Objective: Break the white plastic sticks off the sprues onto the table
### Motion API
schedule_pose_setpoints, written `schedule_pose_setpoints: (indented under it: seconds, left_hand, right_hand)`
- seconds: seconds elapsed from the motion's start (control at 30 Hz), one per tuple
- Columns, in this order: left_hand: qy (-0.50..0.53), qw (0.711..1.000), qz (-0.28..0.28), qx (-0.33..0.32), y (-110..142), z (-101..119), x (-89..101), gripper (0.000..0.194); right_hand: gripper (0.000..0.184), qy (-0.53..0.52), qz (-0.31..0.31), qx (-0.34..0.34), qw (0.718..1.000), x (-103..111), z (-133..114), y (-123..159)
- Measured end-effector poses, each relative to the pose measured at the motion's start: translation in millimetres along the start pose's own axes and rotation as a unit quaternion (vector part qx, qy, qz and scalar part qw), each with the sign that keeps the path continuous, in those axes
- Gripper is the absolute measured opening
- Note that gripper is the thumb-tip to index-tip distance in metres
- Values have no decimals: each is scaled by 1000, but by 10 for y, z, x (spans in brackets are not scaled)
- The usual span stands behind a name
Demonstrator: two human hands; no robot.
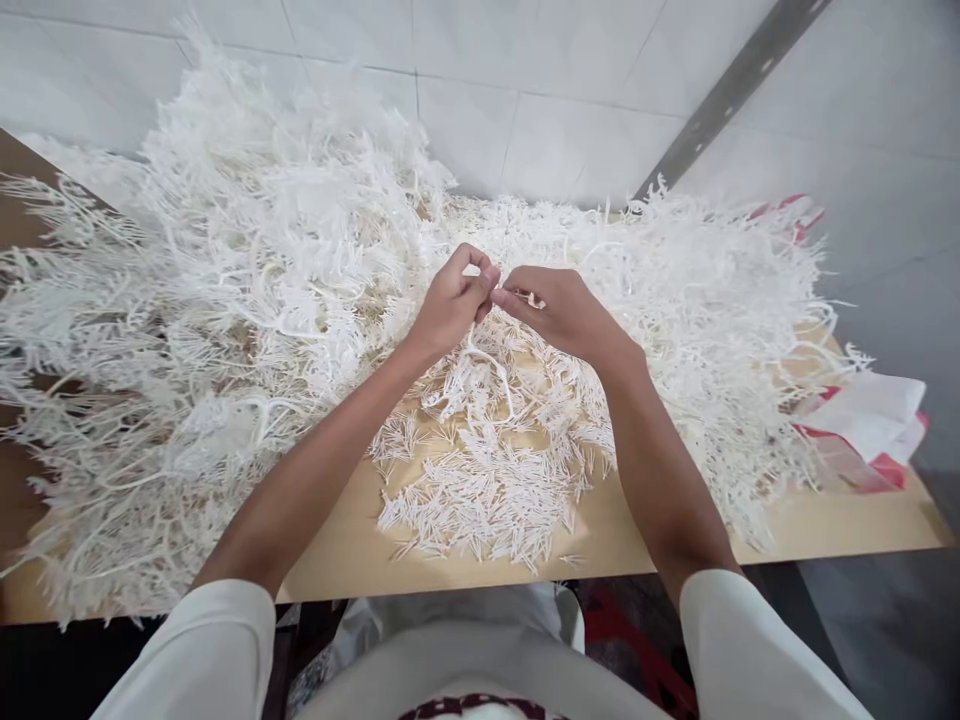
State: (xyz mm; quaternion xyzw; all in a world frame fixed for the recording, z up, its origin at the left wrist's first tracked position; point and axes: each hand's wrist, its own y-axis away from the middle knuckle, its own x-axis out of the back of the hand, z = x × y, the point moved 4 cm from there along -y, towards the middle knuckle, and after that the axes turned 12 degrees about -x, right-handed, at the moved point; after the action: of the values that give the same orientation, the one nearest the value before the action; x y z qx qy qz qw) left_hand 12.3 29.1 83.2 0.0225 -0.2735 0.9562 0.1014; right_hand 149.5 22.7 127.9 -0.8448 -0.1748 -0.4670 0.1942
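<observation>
Both hands meet over the middle of the table, fingertips almost touching. My left hand (pixel 456 298) is closed in a pinch, and a thin white piece, likely part of a plastic sprig, shows at its fingertips. My right hand (pixel 559 305) is also closed, thumb against fingers; what it pinches is too small to make out. Just below the hands lies a white branched plastic sprig (pixel 487 360); I cannot tell whether it joins the piece in my left hand. Nearer to me spreads a heap of short, thin white plastic pieces (pixel 487 495).
A tall pile of white plastic foliage (pixel 247 260) covers the left side. Another pile (pixel 712 310) fills the right. A white and red plastic bag (pixel 874 425) lies at the right edge of the wooden table (pixel 337 570). Behind stands a tiled wall (pixel 480 120) with a metal post (pixel 727 95).
</observation>
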Motion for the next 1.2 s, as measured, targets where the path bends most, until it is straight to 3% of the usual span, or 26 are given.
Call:
schedule_pose_setpoints:
  seconds: [0.17,0.27,0.43,0.6,0.73,0.9,1.0,1.07,1.13,1.2]
  left_hand:
    - [-29,999,21,-12,59,-68,-16,26]
    - [-21,999,32,-14,86,-92,-48,27]
    - [-18,999,30,-28,62,-18,-34,28]
    - [-18,999,12,-32,42,84,-7,25]
    - [-1,1000,10,-12,50,77,-23,21]
    - [-7,999,22,32,92,-41,-97,14]
    - [-32,996,41,66,94,-159,-41,13]
    - [-45,991,101,80,74,-221,90,15]
    - [-24,989,130,63,37,-231,188,18]
    - [-3,994,107,38,-1,-190,197,19]
  right_hand:
    - [36,141,27,7,990,-3,-174,73]
    - [35,159,31,13,987,-24,-204,87]
    - [24,59,91,-47,993,74,-82,63]
    - [17,-20,71,1,997,118,-61,39]
    - [27,-19,49,-13,999,88,-48,6]
    - [24,72,27,-8,997,30,-138,44]
    - [23,51,-47,34,997,30,-334,151]
    - [22,-26,-114,94,989,72,-501,240]
    - [20,-88,-96,110,985,178,-565,274]
    - [18,-96,-32,52,994,266,-452,236]
